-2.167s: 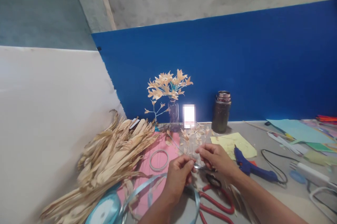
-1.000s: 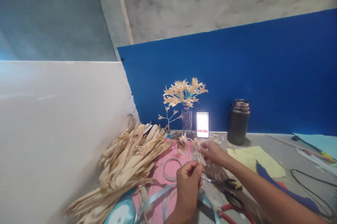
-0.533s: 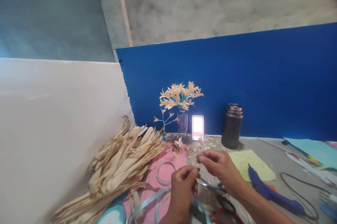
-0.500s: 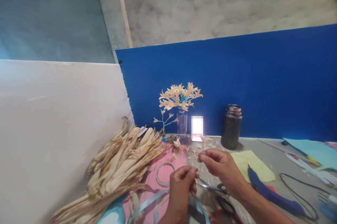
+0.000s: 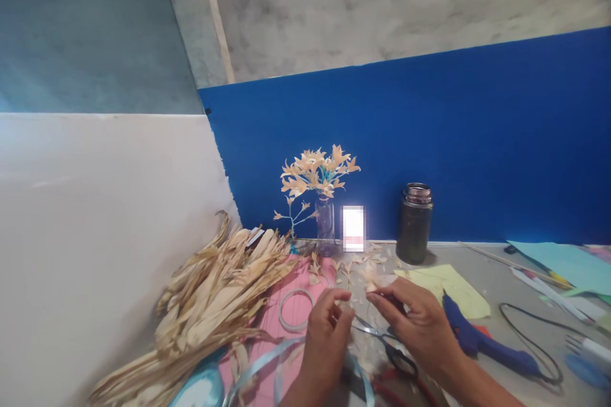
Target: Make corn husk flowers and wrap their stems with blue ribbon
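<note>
Between the thumb and index finger of my right hand point(image 5: 417, 318), a small pale husk flower point(image 5: 371, 281) is pinched with its petals upward. Just left of it, my left hand point(image 5: 329, 330) has curled fingers, the thumb near the others; whatever they hold is hidden or too small to name. Scissors point(image 5: 370, 328) with dark handles lie below and between both hands, partly covered by my right hand. More small husk flowers point(image 5: 346, 270) rest behind my fingers. A roll of tape point(image 5: 282, 311) lies on pink paper point(image 5: 272, 305) beside my left hand.
Dried corn husks point(image 5: 214, 314) are heaped at left, near light blue ribbon point(image 5: 262, 362). A vase point(image 5: 325, 225) of husk flowers, a bright blurred rectangle and a dark open flask point(image 5: 414, 225) stand behind. At right lie a blue glue gun point(image 5: 496, 349) and yellow paper point(image 5: 458, 289).
My right hand has moved slightly down, and a pale flower now shows at its fingertips. My left index finger has lifted away from the thumb. The view has shifted slightly.
</note>
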### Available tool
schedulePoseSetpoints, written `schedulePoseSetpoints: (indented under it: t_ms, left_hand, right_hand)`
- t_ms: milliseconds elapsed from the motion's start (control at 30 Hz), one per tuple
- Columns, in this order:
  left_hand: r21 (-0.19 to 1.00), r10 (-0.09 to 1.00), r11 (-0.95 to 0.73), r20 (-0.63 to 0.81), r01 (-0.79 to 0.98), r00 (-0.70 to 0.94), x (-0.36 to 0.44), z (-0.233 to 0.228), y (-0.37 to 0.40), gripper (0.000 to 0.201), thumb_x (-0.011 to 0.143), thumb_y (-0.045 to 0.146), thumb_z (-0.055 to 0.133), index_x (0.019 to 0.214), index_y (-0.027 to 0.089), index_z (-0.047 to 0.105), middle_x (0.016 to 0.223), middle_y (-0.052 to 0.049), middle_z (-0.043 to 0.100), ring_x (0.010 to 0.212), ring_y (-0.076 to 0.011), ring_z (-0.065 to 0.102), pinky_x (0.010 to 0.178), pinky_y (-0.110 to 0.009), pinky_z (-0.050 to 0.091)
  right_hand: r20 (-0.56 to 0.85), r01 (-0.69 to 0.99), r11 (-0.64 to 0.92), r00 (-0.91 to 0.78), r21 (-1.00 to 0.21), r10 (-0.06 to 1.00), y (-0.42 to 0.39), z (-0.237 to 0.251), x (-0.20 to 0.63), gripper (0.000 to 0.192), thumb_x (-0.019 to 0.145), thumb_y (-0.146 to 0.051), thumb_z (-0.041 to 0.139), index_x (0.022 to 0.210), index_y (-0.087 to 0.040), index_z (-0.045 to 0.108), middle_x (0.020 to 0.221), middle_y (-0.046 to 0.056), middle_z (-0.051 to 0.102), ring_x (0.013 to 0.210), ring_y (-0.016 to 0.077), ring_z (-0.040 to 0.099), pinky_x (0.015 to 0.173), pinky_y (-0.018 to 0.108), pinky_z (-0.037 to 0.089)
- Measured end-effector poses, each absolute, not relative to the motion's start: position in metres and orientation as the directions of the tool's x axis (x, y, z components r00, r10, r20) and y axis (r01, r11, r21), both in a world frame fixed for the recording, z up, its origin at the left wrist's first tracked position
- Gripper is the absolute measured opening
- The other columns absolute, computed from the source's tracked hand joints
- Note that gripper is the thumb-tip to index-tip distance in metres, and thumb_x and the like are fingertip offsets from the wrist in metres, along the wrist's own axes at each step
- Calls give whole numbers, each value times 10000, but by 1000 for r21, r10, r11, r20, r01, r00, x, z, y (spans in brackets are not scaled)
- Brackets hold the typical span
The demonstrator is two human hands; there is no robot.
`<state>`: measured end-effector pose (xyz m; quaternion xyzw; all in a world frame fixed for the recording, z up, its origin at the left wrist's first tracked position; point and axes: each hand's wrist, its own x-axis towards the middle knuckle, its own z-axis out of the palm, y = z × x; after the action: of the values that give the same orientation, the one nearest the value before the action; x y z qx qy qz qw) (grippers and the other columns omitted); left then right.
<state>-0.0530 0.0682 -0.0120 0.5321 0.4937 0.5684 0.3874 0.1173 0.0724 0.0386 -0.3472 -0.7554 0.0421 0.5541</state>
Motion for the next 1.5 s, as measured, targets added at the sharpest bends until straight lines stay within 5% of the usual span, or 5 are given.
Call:
schedulePoseSetpoints:
  t_ms: [133, 600, 967, 1333, 1500]
  left_hand:
    - [959, 966, -257, 259, 121, -5, -43, -20, 60, 216, 826, 361, 682, 935, 177, 705, 834, -47, 635, 698, -159, 554, 642, -252, 451]
    - [938, 940, -341, 340, 67, 27, -44, -13, 53, 320, 889, 480, 633, 891, 175, 729, 909, -95, 693, 877, -230, 627, 828, -311, 472]
    - [906, 912, -403, 409, 131, -22, -44, -10, 53, 280, 883, 395, 640, 708, 179, 669, 761, -42, 605, 729, -171, 524, 689, -253, 417]
    - [907, 911, -410, 412, 101, -6, -43, -11, 54, 182, 868, 243, 625, 705, 179, 676, 757, -32, 613, 720, -161, 515, 675, -246, 399]
    - [919, 922, -383, 387, 89, -26, -44, -10, 55, 182, 856, 290, 642, 722, 176, 687, 769, -42, 633, 729, -168, 549, 679, -256, 426]
  right_hand:
    - [797, 454, 785, -228, -422, 560, 73, 30, 113, 265, 957, -290, 584, 723, -223, 687, 651, 31, 686, 583, 168, 637, 559, 251, 479]
    - [736, 385, 787, -308, -482, 602, 68, 13, 108, 167, 950, -184, 561, 847, -218, 688, 812, 55, 687, 751, 185, 666, 662, 263, 507]
    - [731, 352, 779, -289, -520, 618, 68, 18, 105, 252, 951, -238, 553, 707, -223, 615, 696, 21, 621, 643, 164, 584, 593, 253, 466]
    - [744, 384, 796, -314, -469, 590, 70, 21, 104, 283, 961, -236, 541, 680, -219, 577, 642, 2, 601, 588, 146, 559, 555, 235, 440]
    - [662, 447, 746, -362, -495, 656, 74, 30, 116, 207, 936, -279, 573, 748, -225, 641, 681, 13, 634, 596, 157, 569, 576, 259, 446]
